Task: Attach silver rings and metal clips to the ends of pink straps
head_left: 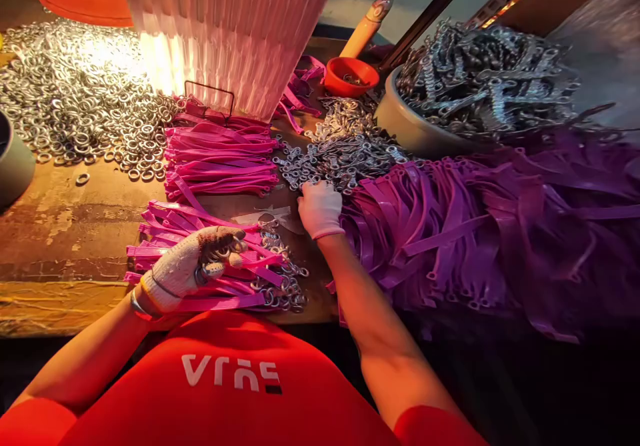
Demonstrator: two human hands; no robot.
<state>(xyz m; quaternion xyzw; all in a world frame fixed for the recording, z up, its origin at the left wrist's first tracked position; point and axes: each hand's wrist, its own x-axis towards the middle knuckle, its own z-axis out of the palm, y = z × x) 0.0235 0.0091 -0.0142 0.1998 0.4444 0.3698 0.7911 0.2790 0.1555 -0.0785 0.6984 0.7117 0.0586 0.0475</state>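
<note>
Purple straps (450,233): heaped, right. Pink straps (225,303): bundled below the left hand (183,269). Metal clasps (345,163): jumbled pile, before the right hand (321,209). Left hand: gloved, fingers curled round metal rings (216,254). Right hand: gloved, fingers bunched at the clasps; pinch hidden, cannot tell. Handling: jumbled clasps likely part best singly.

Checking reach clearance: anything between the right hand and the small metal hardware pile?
Nothing visible. The right hand is at the near edge of the small metal hardware pile; its fingertips are hidden, so grip is unclear. Purple straps lie to its right, not between.
</note>
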